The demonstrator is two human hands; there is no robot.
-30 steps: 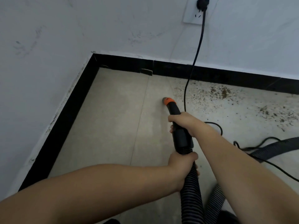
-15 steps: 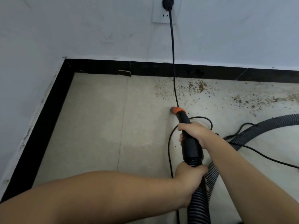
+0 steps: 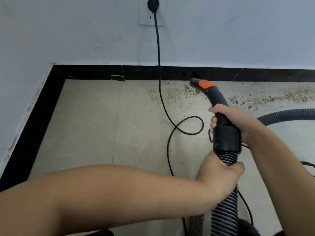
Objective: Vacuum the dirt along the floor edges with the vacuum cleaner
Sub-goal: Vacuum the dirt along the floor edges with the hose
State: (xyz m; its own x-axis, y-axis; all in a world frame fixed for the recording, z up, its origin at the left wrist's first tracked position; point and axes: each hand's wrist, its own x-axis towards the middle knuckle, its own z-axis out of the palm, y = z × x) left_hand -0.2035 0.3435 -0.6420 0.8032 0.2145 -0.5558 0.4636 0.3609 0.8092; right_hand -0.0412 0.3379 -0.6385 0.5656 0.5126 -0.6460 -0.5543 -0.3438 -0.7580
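- Nozzle (image 3: 196,82) of the vacuum cleaner, ringed by an orange collar (image 3: 206,84), meets the black skirting (image 3: 170,73) right of centre in the upper half of the frame, placed where the dirt lies thickest.
- Right hand (image 3: 238,120) wraps its fingers round the curved black handle (image 3: 219,103) just above the wide cuff, a grip that appears to steer the tip along the edge.
- Left hand (image 3: 219,174), lower right of centre, closes round the ribbed hose (image 3: 225,210) directly beneath the cuff, seemingly bearing its weight so the nozzle stays low.
- Dirt (image 3: 255,97) runs as a brown speckled band along the floor edge from mid-frame to the right border; the tiles toward the left corner look free of it.
- Power cord (image 3: 159,65) drops from a wall socket (image 3: 150,11) at top centre and loops on the floor left of the handle, close enough to the sweep that it could snag.
- More hose curves off at the right edge.
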